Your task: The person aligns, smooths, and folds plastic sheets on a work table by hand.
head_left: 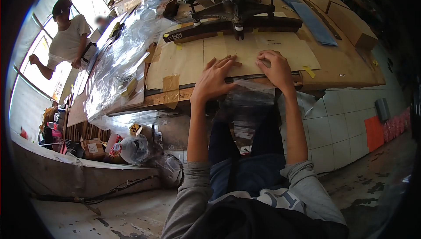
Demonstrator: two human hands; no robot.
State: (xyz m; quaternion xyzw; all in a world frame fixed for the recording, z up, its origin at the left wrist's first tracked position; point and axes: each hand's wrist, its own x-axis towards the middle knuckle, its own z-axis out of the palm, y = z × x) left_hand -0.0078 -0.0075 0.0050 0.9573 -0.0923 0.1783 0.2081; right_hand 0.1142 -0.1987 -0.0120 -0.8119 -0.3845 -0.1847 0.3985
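Note:
My left hand (215, 79) lies on the pale board (175, 66) at the near edge of the table, its fingers stretched forward and slightly apart. To its right, my right hand (277, 69) rests on the same board with fingers curled and thumb drawn in; whatever is between the fingertips is too small to tell. A clear plastic sheet (246, 109) hangs over the table edge between my wrists, down toward my lap. Just beyond my hands stands a machine with a dark bar (237, 28) across the board. Brown tape (171, 91) sticks to the edge at the left.
Crumpled clear plastic (118, 55) covers the table's left side. A blue strip (313, 22) and a cardboard box (351, 24) lie at the right. Another person (72, 39) stands at the far left. Below are a large clear bottle (133, 149) and a small carton (92, 148).

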